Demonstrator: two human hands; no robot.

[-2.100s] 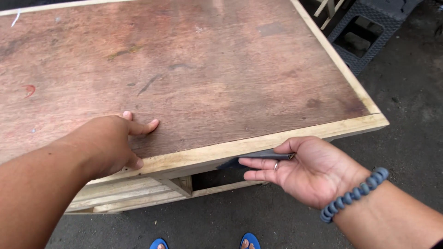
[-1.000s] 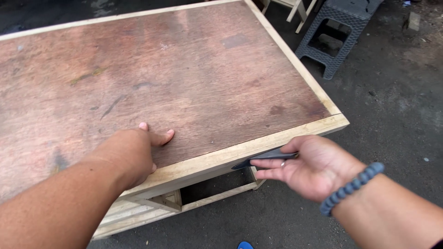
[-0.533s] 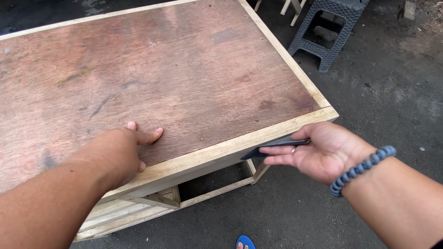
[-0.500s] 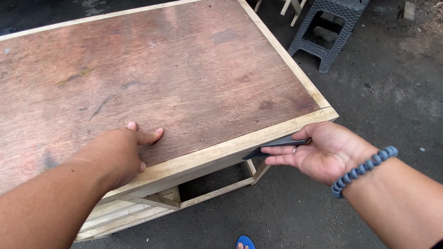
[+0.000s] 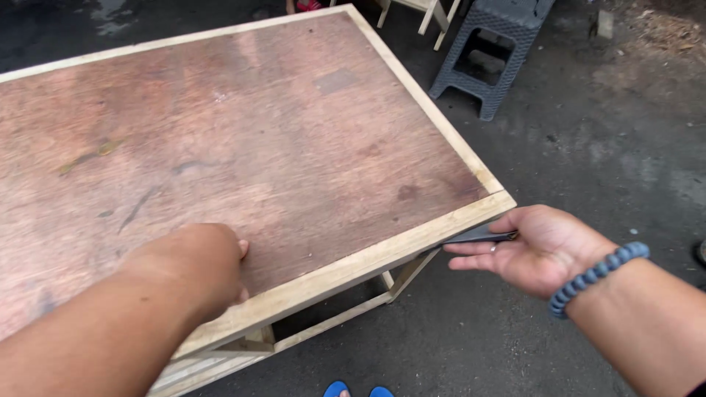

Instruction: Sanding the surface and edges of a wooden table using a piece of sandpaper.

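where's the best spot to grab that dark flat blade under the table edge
By its near end, from the right, where the right hand already pinches the blade between thumb and fingers. It is thin and flat, and its far end is tucked under the table rim.

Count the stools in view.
1 for sure: a grey plastic stool on the ground beyond the table's far right corner. Pale wooden legs beside it may belong to another.

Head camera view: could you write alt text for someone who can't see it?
A person's left hand presses on a brown wooden tabletop, while the right hand holds a thin dark flat tool against the table's pale front edge near its corner. A grey plastic stool stands on dark ground beyond.
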